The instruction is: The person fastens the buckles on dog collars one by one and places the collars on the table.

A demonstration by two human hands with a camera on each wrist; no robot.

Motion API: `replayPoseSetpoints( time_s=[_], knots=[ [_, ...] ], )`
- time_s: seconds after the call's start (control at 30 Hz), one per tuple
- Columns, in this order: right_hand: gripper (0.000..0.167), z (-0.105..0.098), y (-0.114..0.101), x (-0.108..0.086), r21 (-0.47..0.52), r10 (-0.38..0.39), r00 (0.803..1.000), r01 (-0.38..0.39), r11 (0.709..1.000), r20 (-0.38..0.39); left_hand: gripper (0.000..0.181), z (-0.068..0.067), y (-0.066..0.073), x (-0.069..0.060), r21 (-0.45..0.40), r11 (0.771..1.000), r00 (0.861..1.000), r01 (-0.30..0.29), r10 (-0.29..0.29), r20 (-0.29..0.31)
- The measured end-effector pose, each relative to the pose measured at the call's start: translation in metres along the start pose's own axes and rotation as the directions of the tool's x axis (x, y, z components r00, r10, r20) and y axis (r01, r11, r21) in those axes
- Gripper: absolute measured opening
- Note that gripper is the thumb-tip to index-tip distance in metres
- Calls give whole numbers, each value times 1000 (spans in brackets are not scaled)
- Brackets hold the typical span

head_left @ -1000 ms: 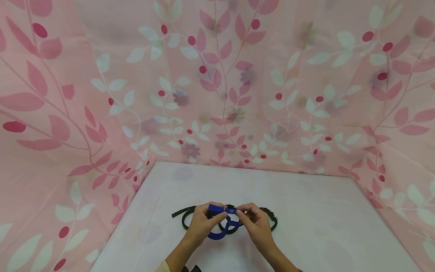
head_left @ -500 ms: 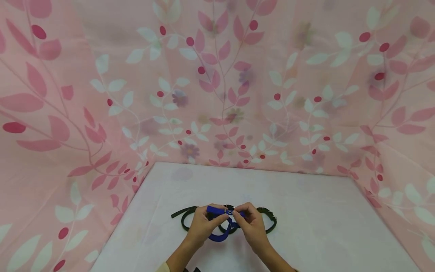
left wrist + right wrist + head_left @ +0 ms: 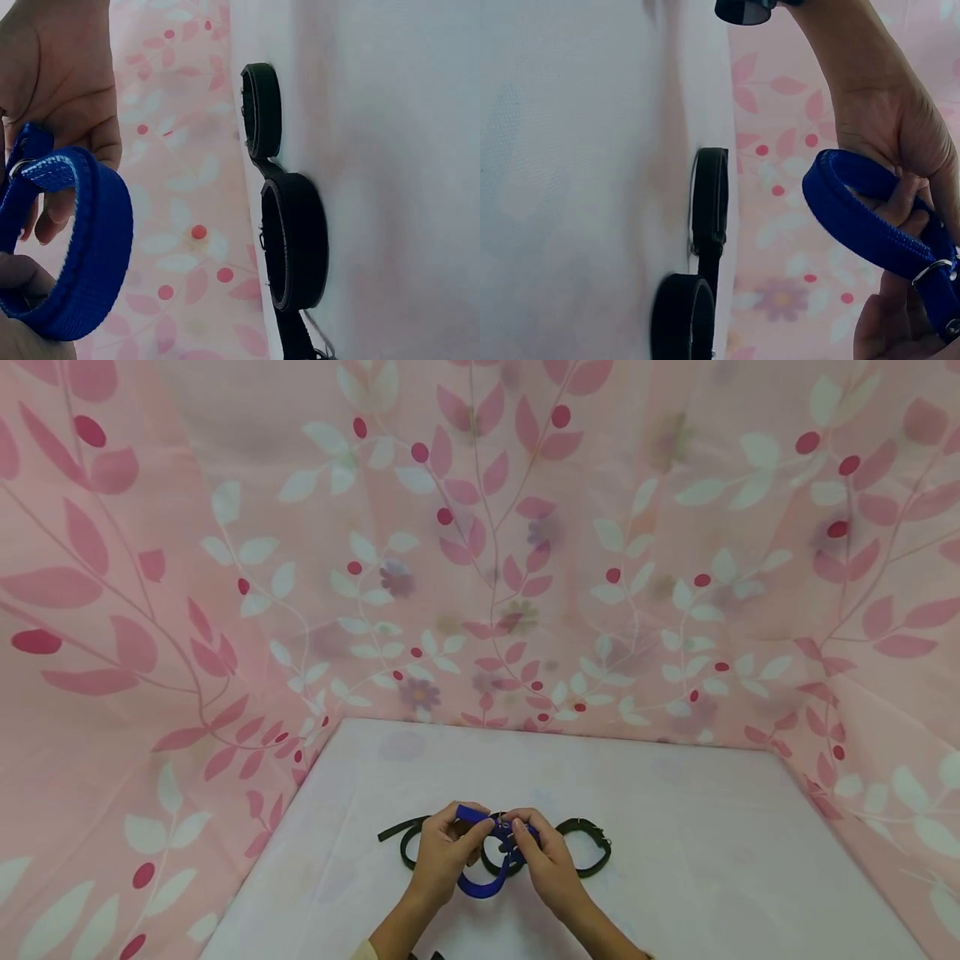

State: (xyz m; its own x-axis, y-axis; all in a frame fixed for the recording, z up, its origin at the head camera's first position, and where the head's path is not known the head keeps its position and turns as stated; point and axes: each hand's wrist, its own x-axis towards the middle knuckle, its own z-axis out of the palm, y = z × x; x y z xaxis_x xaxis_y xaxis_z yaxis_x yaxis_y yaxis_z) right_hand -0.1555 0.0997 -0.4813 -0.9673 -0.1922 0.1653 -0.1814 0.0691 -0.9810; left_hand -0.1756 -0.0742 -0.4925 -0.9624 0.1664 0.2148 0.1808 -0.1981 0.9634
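A blue webbing collar is held up in both hands, its loop hanging between them. My left hand pinches the flat band near its end, thumb on top. On the other side, my right hand grips the strap by the metal fittings. In the right wrist view a metal ring wraps the blue band, with an eyelet beside it. The fingers partly hide where the strap ends meet.
Dark collars lie beyond the hands on the white table: one loop at right, another behind the blue collar, and a strap end at left. Pink floral cloth surrounds the table's back and sides.
My right hand has moved left, closer to my left hand, with the blue strap in its fingers. More of the right dark loop now shows.
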Motion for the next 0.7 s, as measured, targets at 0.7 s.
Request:
replayPoseSetpoints(
  time_s=[0.7],
  knots=[
    [26, 1, 3, 3, 112, -38, 999, 41, 993, -27, 33, 7, 2, 3, -93, 996, 997, 7, -15, -82]
  ],
)
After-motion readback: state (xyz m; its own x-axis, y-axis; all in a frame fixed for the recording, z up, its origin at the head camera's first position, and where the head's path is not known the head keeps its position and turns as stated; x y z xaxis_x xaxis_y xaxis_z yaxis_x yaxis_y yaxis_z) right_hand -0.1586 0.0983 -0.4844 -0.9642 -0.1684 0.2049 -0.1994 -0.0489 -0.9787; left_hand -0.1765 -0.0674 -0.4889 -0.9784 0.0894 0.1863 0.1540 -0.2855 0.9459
